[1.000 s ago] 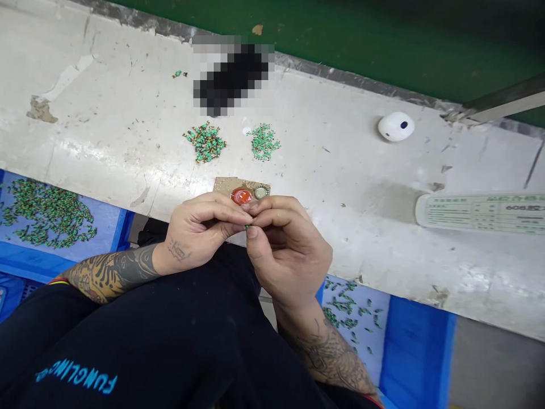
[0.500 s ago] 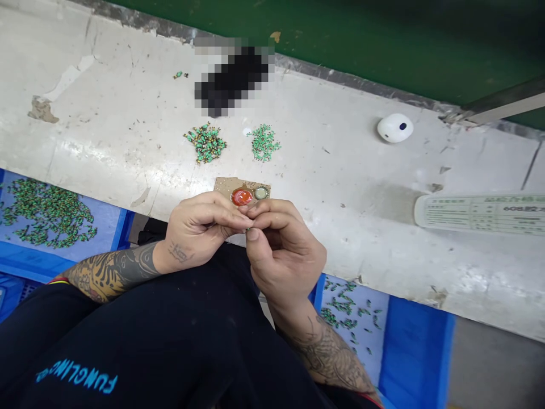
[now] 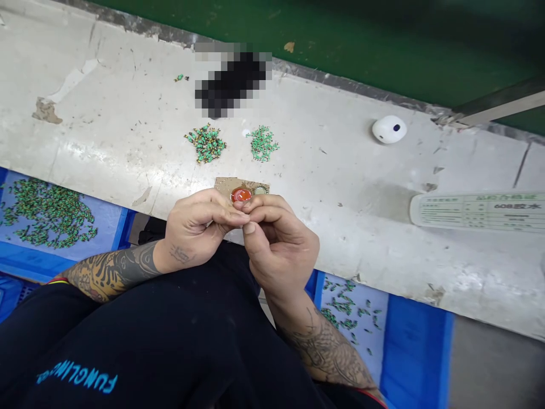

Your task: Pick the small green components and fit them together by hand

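Looking down through the head camera, I begin at far left: a blue plastic tray (image 3: 121,230) lined with pale paper holds a wide scatter of small green parts (image 3: 46,213), and the frame edge cuts off its left side. Next is the left hand (image 3: 196,230), fingers curled in, with thumb and forefinger pinched shut against the tips of the right hand (image 3: 283,250). The two pinches meet at the near edge of the worn white bench (image 3: 128,147). Whatever sits between the fingertips (image 3: 238,215) is hidden, so I cannot tell what they grip.

Just beyond the knuckles, and partly covered by them, a brown cardboard scrap (image 3: 223,184) carries a glossy red-orange blob (image 3: 240,195) and a pale ring (image 3: 260,191) that is mostly out of sight. Farther back lie two green heaps — a mixed green-and-dark heap (image 3: 205,143) and a plain green heap (image 3: 263,142).

The right hand is closed too, its thumb pressed up to the forefinger. Under its wrist a second blue tray (image 3: 417,352) shows a few loose green pieces (image 3: 347,309). To the right sit a white egg-shaped object (image 3: 389,129) and a laminated printed card (image 3: 477,211), its text too small to read.
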Motion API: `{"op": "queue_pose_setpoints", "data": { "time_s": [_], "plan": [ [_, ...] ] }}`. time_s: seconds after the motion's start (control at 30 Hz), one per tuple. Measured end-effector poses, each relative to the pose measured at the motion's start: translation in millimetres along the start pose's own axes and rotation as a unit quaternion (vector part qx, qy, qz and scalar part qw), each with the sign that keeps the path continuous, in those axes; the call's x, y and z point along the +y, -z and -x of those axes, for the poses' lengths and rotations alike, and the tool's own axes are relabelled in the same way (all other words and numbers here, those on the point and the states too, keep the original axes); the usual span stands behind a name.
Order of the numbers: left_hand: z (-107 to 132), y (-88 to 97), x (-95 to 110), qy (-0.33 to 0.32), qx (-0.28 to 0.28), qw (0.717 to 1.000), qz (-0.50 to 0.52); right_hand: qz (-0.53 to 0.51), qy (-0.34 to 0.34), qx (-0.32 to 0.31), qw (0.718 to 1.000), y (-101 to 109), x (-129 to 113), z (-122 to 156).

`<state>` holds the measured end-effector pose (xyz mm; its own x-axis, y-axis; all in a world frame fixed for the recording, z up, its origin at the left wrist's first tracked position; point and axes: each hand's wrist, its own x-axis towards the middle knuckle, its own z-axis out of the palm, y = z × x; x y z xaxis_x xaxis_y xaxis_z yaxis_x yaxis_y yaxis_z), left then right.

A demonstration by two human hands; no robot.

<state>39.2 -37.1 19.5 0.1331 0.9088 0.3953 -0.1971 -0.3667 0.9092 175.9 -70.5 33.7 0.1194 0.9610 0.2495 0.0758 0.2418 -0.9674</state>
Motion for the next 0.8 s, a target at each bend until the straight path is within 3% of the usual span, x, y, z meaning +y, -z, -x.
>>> {"op": "queue_pose_setpoints", "data": {
  "time_s": [0.23, 0.8],
  "plan": [
    [0.1, -1.9, 4.1, 0.031, 0.009, 0.999, -0.004, -0.008, 0.014, -0.011, 1.0, 5.5, 1.8, -0.3],
    [6.4, -7.1, 13.2, -0.03, 0.004, 0.999, -0.017, -0.043, -0.046, -0.007, 0.998, 4.0, -9.7, 6.6]
  ]
}}
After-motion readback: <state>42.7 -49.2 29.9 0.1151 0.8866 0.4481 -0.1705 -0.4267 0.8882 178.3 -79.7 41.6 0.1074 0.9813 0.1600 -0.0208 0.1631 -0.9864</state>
